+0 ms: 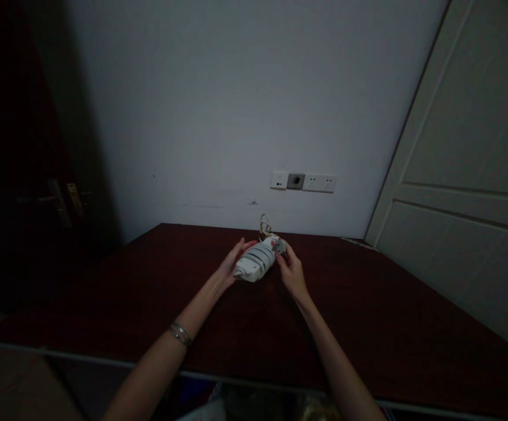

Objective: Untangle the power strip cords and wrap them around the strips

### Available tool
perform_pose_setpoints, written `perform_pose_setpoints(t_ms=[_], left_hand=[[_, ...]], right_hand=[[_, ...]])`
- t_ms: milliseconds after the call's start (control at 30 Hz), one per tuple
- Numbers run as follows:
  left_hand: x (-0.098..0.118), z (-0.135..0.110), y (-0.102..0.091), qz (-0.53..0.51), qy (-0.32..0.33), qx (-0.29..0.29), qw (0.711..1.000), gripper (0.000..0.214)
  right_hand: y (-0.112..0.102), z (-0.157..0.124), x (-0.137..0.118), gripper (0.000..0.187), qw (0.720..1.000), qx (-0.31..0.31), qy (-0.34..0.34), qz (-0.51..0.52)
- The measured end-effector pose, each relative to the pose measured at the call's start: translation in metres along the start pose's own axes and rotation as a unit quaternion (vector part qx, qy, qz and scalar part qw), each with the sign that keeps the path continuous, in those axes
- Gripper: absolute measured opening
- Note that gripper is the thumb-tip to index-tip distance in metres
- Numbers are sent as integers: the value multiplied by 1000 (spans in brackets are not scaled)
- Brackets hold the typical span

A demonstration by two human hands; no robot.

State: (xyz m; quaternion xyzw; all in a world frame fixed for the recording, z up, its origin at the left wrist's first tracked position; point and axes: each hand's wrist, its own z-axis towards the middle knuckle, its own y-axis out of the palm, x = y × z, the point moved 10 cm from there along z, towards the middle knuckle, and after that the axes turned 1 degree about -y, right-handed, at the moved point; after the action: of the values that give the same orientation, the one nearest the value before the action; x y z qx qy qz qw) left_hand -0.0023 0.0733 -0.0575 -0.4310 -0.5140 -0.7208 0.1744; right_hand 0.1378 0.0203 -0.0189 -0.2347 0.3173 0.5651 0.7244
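A white power strip [249, 268] with its grey-white cord wound several times round its middle is held tilted above the dark red table. Along its left side and beneath it lies my left hand [232, 261], closed round it with part of the fingers hidden. At the upper right end, my right hand [292, 271] pinches a grey part of the bundle, perhaps the plug [280, 247]. Just behind the strip rises a loop of thin cream cable [264, 224]; whether it is joined to the strip, I cannot tell.
The dark red table [359, 304] reaches back to a pale wall with a row of sockets [319, 183]. A light panelled door [464, 204] stands at the right, and a dark door with a handle [75, 199] at the left. The table's front edge runs below my forearms.
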Motion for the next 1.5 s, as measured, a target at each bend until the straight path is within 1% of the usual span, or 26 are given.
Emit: perform_pose_setpoints(t_ms=[67, 133, 200, 267, 333, 400, 433, 533, 600, 700, 867, 1000, 1100, 1267, 1500], left_hand=[[-2, 2, -4, 17, 0, 23, 1000, 29], [-3, 3, -4, 30, 8, 31, 999, 34], [-1, 2, -5, 36, 21, 35, 998, 41], [1, 0, -3, 48, 33, 27, 998, 43], [0, -3, 5, 65, 29, -9, 997, 41], [-3, -6, 13, 74, 13, -49, 996, 36], [-5, -6, 13, 74, 1, -52, 996, 32], [-11, -5, 4, 59, -28, -1, 998, 18], [-13, -5, 1, 47, -35, 19, 998, 13], [-14, -7, 5, 39, -30, 1, 999, 17], [-9, -9, 13, 36, -25, -39, 998, 26], [-12, -6, 12, 29, -43, -59, 997, 34], [-19, -3, 8, 17, -65, -64, 996, 36], [-20, -1, 8, 21, -57, -73, 995, 34], [-20, -2, 9, 49, -49, -80, 994, 39]], right_hand=[[2, -2, -3, 45, 998, -6, -29, -52], [3, -4, -6, 46, 994, -3, -50, -98], [3, -6, -9, 49, 989, 11, -58, -135], [2, -8, -11, 52, 985, 25, -57, -164], [3, -9, -14, 54, 981, 26, -60, -183], [5, -9, -17, 55, 979, 19, -68, -192], [6, -10, -18, 56, 978, 17, -74, -193], [6, -10, -23, 56, 977, 20, -87, -193], [5, -10, -26, 56, 975, 24, -92, -200], [4, -9, -29, 55, 971, 21, -95, -220], [9, -8, -34, 55, 960, -3, -111, -258], [13, -11, -39, 56, 950, -15, -123, -287], [17, -13, -43, 56, 946, -24, -132, -296], [22, -14, -45, 55, 941, -38, -141, -305], [25, -12, -46, 56, 925, -89, -165, -332]])
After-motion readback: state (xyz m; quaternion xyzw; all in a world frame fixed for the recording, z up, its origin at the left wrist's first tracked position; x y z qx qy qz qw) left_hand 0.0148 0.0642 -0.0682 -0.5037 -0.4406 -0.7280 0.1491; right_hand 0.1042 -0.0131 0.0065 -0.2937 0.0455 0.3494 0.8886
